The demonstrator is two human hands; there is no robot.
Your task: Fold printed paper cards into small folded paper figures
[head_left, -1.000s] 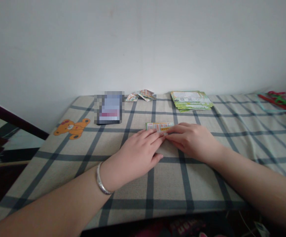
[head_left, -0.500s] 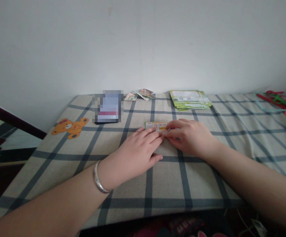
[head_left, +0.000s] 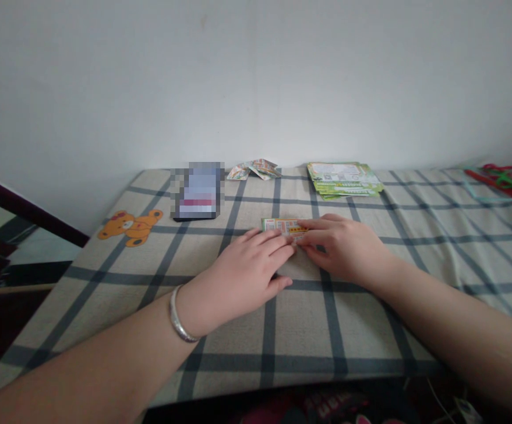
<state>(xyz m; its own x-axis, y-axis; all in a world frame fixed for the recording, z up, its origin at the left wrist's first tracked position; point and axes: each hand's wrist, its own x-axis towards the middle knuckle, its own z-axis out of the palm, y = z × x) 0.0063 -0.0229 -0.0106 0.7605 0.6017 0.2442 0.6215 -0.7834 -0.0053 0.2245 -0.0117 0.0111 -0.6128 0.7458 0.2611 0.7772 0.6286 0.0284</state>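
A small printed paper card, with orange and yellow blocks and a green edge, lies on the checked cloth between both hands. My left hand, wearing a silver bangle, rests flat with fingers stretched over the card's near left part. Over the card's right end, my right hand has its fingers bent and pressed together on the paper. The two hands' fingertips nearly meet, and they cover much of the card. Whatever lies under the right fingers and thumb is hidden.
A phone, its screen blurred, lies at back left beside a bear-shaped cutout. Folded paper pieces and a stack of green printed cards sit near the wall. Red and green ribbons lie far right.
My right fingers have flattened onto the card, and the bit of edge lifted beside them earlier is down. My left hand stays in place. The view has shifted slightly.
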